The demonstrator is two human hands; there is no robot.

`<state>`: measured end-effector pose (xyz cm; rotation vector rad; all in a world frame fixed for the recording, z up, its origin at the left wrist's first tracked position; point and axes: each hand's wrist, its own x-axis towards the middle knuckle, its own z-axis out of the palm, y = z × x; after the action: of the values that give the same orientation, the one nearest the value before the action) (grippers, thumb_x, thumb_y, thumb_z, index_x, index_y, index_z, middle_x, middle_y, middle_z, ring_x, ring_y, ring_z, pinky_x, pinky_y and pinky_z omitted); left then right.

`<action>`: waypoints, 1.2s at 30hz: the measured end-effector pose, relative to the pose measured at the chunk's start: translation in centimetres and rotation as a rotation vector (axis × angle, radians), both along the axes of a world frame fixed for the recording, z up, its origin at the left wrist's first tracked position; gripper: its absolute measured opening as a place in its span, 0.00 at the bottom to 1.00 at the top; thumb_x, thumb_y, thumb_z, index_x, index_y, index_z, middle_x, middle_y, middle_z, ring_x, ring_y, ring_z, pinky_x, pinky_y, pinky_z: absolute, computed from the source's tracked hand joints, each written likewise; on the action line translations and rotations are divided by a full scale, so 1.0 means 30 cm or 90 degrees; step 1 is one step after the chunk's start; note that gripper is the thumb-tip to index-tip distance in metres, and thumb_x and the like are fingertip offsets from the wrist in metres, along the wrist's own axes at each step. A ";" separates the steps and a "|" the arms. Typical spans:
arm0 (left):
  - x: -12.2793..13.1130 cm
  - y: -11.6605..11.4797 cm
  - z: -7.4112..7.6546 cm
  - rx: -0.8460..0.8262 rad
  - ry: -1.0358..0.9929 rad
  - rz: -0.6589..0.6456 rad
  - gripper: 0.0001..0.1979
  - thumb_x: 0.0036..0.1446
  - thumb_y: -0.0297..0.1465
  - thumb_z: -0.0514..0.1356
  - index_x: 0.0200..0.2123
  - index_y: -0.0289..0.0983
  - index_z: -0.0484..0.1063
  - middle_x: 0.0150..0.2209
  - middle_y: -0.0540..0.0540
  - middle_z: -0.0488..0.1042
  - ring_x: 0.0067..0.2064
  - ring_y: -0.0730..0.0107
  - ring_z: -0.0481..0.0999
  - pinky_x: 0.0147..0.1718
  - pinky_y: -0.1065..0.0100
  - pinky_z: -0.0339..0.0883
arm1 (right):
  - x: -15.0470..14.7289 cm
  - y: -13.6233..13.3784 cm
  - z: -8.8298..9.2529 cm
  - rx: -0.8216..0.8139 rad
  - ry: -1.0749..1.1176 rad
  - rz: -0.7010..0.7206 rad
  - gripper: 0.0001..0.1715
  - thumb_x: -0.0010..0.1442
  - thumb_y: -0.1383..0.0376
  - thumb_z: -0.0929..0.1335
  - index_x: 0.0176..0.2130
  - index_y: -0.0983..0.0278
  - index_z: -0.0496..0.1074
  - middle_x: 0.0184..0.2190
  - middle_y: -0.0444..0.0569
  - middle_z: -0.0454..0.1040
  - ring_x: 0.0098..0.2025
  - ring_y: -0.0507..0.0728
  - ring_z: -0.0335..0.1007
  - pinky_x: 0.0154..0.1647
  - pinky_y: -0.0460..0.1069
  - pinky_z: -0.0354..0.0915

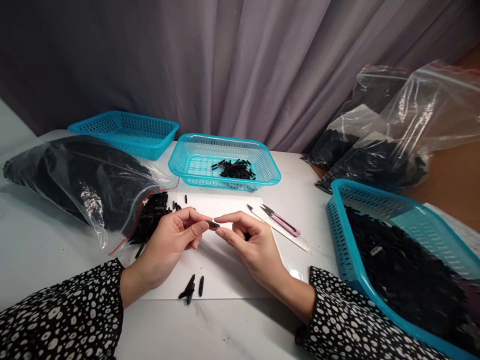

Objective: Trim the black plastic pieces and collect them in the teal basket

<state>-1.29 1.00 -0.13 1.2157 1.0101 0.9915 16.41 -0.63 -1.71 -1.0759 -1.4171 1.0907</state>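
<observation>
A small, narrow black plastic piece (213, 224) is held above a white sheet. My left hand (168, 245) pinches one end between thumb and forefinger. At the other end, the thumb and forefinger of my right hand (255, 245) close around the tip. Something black (246, 236) shows under the curled fingers of my right hand, mostly hidden. Several like black pieces (189, 289) lie on the sheet below my hands. To the left, a heap of black pieces (152, 215) spills from the mouth of a clear zip bag (86, 175).
Pink-handled thread snips (280, 220) lie right of my hands beside a thin white strip (296, 240). Behind stand a blue basket (272, 172) with some black pieces and another blue basket (165, 142). A fuller blue basket (341, 250) is at right, with clear bags (375, 150) behind it.
</observation>
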 end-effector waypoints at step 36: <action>0.012 0.009 0.017 -0.101 -0.099 0.112 0.13 0.37 0.35 0.77 0.25 0.35 0.82 0.27 0.48 0.80 0.27 0.76 0.75 0.30 0.75 0.71 | 0.005 0.015 0.001 -0.170 0.254 0.056 0.11 0.60 0.58 0.69 0.32 0.63 0.70 0.15 0.33 0.52 0.18 0.48 0.39 0.20 0.47 0.39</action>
<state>-0.92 1.28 0.37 0.9166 1.0648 1.1031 16.55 -0.17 -1.70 -0.9182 -1.0275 1.4963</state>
